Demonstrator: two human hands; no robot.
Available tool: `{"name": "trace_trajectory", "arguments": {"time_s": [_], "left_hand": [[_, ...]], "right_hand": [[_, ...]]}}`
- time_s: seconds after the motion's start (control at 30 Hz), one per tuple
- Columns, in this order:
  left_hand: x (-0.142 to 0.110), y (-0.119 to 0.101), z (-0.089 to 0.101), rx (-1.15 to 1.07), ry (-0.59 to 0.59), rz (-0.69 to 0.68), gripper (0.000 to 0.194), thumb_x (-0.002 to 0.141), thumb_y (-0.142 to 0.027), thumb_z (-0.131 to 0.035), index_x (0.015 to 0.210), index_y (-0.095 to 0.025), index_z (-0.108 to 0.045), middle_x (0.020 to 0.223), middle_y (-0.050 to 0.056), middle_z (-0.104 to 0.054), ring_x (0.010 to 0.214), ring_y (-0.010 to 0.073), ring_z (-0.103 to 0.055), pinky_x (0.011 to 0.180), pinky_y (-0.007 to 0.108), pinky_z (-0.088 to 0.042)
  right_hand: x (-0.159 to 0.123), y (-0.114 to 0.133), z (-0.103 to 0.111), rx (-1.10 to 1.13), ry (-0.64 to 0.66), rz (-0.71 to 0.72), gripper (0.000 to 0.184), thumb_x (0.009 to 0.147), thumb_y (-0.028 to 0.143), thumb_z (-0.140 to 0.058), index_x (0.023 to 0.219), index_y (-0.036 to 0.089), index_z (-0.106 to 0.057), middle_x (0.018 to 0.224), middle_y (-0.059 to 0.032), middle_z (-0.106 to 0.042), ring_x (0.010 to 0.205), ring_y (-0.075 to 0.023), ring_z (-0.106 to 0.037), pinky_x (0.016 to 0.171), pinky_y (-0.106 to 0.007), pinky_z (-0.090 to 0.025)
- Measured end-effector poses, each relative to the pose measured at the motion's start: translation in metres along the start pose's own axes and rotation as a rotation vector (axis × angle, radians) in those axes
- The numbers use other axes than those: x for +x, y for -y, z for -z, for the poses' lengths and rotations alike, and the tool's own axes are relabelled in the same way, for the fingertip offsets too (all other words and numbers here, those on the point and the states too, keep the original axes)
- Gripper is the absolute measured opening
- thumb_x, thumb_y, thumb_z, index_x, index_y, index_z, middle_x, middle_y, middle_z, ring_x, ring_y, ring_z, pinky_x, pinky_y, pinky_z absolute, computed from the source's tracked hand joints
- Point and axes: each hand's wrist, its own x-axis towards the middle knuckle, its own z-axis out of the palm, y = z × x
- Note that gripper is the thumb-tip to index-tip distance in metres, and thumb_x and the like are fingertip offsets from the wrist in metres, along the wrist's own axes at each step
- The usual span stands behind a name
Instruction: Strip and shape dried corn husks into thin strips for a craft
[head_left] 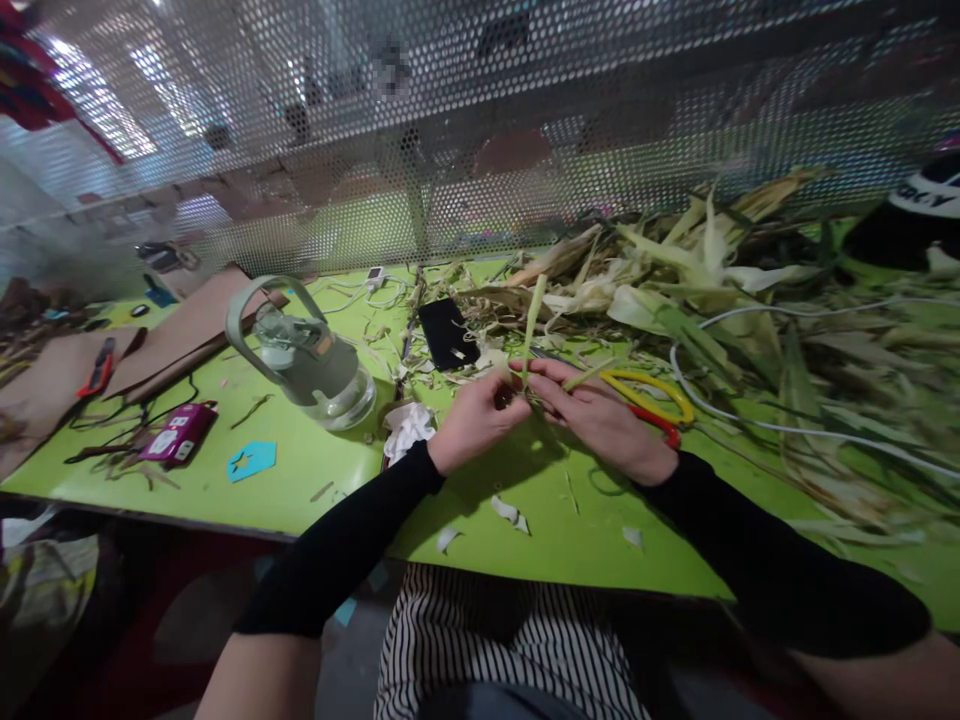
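Both hands meet above the green table, pinching pale green corn husk strips (535,315). My left hand (478,420) has its thumb and fingertips closed at the base of an upright strip. From the other side, my right hand (596,415) closes on the same bundle, with a second strip sticking out toward the upper right. What lies between the fingertips is partly hidden. Just beyond my right hand are scissors with yellow and red handles (664,395). A black phone (448,333) lies beyond my left hand, and a crumpled white tissue (408,430) rests beside that wrist.
A big heap of corn husks (697,270) covers the right and back, crossed by a white cable (795,428). On the left stand a green water bottle (319,365), a purple box (180,433), a blue paper tag (252,461) and red cutters (97,368). A perforated metal screen (480,130) closes the back.
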Motion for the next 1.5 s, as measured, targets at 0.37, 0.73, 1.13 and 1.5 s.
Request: {"name": "trace_trajectory", "arguments": {"time_s": [0.37,0.73,1.13,1.5], "left_hand": [[0.003,0.008,0.005,-0.040,0.069,0.059,0.006,0.077,-0.020,-0.066,0.080,-0.017,-0.062,0.070,-0.001,-0.058,0.066,0.0109,-0.047,0.064,0.025,-0.039],[0.005,0.003,0.003,-0.507,0.150,0.184,0.024,0.085,-0.036,-0.068,0.089,-0.013,-0.064,0.079,0.004,-0.072,0.062,0.0070,-0.057,0.059,0.020,-0.041],[0.005,0.009,0.005,-0.533,0.282,0.313,0.023,0.080,-0.032,-0.077,0.082,-0.010,-0.068,0.076,0.005,-0.072,0.067,0.0100,-0.066,0.068,0.025,-0.053],[0.003,-0.001,0.006,-0.930,0.261,0.382,0.024,0.079,-0.004,-0.062,0.101,-0.011,-0.070,0.107,0.013,-0.077,0.096,0.0183,-0.074,0.093,0.032,-0.058]], "right_hand": [[0.008,-0.004,0.009,-0.145,-0.099,0.132,0.028,0.086,0.052,-0.067,0.086,0.024,-0.067,0.084,-0.0022,-0.066,0.076,-0.0183,-0.057,0.069,-0.031,-0.045],[0.008,-0.005,0.008,-0.073,-0.137,0.084,0.030,0.084,0.052,-0.068,0.084,0.022,-0.065,0.077,-0.0014,-0.066,0.070,-0.0176,-0.057,0.069,-0.034,-0.047],[0.008,-0.006,0.010,-0.229,-0.007,0.075,0.031,0.086,0.057,-0.066,0.091,0.028,-0.073,0.093,-0.0054,-0.074,0.086,-0.0242,-0.067,0.079,-0.039,-0.052],[0.014,-0.006,0.014,-0.015,-0.082,0.015,0.050,0.082,0.073,-0.062,0.082,0.024,-0.071,0.090,-0.0057,-0.075,0.081,-0.0211,-0.065,0.069,-0.033,-0.051]]}}
